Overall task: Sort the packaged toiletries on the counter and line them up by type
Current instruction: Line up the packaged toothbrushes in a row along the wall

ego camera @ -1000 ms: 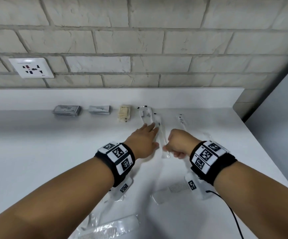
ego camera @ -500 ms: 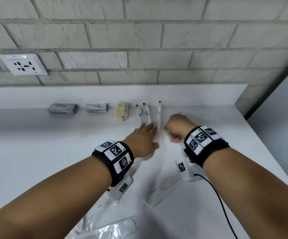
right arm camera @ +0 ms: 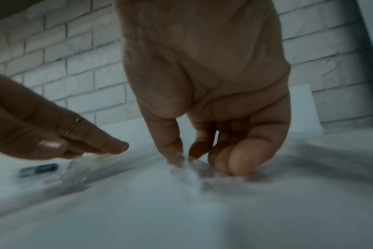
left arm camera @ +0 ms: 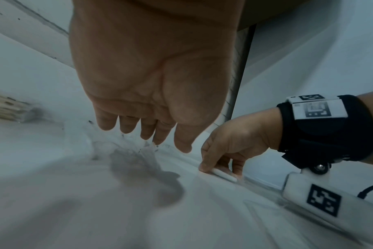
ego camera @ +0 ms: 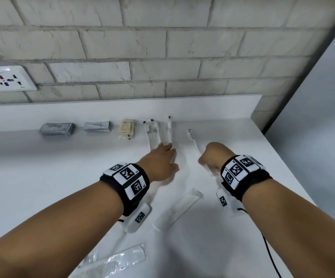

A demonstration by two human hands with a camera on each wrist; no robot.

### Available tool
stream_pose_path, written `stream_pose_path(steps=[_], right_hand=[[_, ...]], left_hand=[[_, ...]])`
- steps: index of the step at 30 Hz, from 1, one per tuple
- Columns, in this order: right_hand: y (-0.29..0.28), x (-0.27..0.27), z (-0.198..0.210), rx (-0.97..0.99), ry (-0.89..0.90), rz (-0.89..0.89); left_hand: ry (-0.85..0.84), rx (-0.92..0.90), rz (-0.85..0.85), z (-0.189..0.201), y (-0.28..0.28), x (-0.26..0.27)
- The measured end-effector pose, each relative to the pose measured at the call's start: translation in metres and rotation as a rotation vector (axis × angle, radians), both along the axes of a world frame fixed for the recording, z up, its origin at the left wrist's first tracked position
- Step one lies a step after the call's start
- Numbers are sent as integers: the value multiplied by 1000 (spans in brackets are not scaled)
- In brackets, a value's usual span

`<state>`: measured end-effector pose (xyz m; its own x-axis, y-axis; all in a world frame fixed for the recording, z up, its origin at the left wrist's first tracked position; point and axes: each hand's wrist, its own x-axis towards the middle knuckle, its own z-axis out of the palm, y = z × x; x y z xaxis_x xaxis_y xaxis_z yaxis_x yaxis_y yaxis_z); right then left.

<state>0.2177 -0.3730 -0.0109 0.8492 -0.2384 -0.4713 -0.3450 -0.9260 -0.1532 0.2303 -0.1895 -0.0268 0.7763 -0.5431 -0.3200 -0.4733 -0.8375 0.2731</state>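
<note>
Along the back of the white counter (ego camera: 42, 177) lies a row: two stacks of grey sachets (ego camera: 56, 129) (ego camera: 96, 127), beige packets (ego camera: 126, 130) and two wrapped toothbrushes (ego camera: 152, 133) (ego camera: 169, 129). My left hand (ego camera: 165, 149) lies flat with straight fingers on the near ends of those two toothbrushes. Just to the right, my right hand (ego camera: 206, 161) is curled down on the counter and pinches the handle of a third wrapped toothbrush (ego camera: 191, 136). The left wrist view shows that white handle (left arm camera: 224, 176) between thumb and fingers. Its clear wrapper (right arm camera: 187, 175) is blurred in the right wrist view.
A wrapped white comb (ego camera: 178, 209) lies on the counter between my forearms, and another wrapped comb (ego camera: 110, 263) lies at the near edge under my left arm. A wall socket (ego camera: 6, 78) sits on the brick wall at left. The counter ends at a wall panel (ego camera: 313, 97) on the right.
My right hand slid one wrapped toothbrush up beside the first in the row, let it go, then moved right and took hold of the third toothbrush. The left hand stayed put.
</note>
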Motion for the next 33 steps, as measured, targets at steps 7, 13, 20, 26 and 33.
stream_pose_path(steps=[7, 13, 20, 26, 33], right_hand=[[-2, 15, -3, 305, -249, -149], [-1, 19, -20, 132, -340, -23], [18, 28, -24, 87, -192, 197], [38, 41, -17, 96, -315, 121], [65, 58, -17, 41, -132, -8]], left_hand=[[32, 79, -31, 1, 7, -6], [26, 46, -51, -6, 3, -2], [-9, 63, -65, -15, -3, 6], [-104, 41, 45, -11, 7, 12], [39, 61, 71, -21, 21, 23]])
